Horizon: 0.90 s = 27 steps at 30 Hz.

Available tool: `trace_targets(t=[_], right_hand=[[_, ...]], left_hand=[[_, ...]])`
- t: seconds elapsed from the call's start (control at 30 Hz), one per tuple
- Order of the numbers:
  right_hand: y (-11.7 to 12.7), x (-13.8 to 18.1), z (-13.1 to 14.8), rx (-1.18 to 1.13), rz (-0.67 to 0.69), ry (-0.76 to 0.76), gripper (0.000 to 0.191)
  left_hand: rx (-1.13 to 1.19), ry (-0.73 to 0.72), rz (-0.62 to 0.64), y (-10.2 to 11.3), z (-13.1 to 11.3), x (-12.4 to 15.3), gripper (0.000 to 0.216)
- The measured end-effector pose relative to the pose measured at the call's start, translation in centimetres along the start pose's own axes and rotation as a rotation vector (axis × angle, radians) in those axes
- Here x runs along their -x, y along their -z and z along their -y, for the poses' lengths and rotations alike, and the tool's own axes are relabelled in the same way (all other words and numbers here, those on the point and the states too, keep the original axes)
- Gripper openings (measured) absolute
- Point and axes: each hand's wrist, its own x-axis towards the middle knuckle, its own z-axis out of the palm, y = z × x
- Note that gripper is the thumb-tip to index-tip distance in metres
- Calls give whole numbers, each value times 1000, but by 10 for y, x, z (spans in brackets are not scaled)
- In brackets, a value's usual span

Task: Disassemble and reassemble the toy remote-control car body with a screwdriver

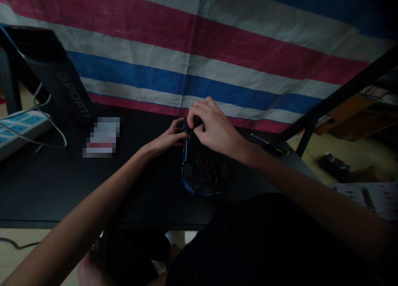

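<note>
A blue and black toy car body (200, 174) lies on the black table (56, 182), its dark inner parts facing up. My left hand (169, 137) rests against the car's far left end, fingers curled on its edge. My right hand (213, 126) is bent over the car's far end, fingertips pinched on a small dark part there that I cannot make out. The car's far end is hidden under both hands.
A yellow-handled screwdriver (270, 146) lies on the table to the right. A small white and red card (104, 136) lies left of centre. A power strip (18, 126) with a white cable and a black bag (62, 86) stand at far left. A striped tarp (199, 49) hangs behind.
</note>
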Motion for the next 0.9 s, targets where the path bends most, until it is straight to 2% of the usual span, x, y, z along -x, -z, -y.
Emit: trace_targets(t=[0.2, 0.4, 0.6, 0.7, 0.8, 0.9], right_hand=[[-8, -1, -5, -284, -72, -112, 33], [-13, -4, -11, -595, -20, -212, 25], [-9, -7, -14, -641, 33, -278, 35], [-7, -9, -11, -615, 64, -292, 29], [-7, -7, -6, -548, 54, -246, 16], [-3, -4, -2, -368, 76, -177, 23]], left_hand=[[-6, 9, -7, 1, -2, 0, 80], [18, 19, -1, 0, -2, 1, 82], [18, 33, -11, -1, -4, 2, 87], [10, 41, -15, 0, -3, 1, 90], [6, 30, -9, 0, -2, 0, 90], [7, 18, -4, 0, -2, 0, 89]])
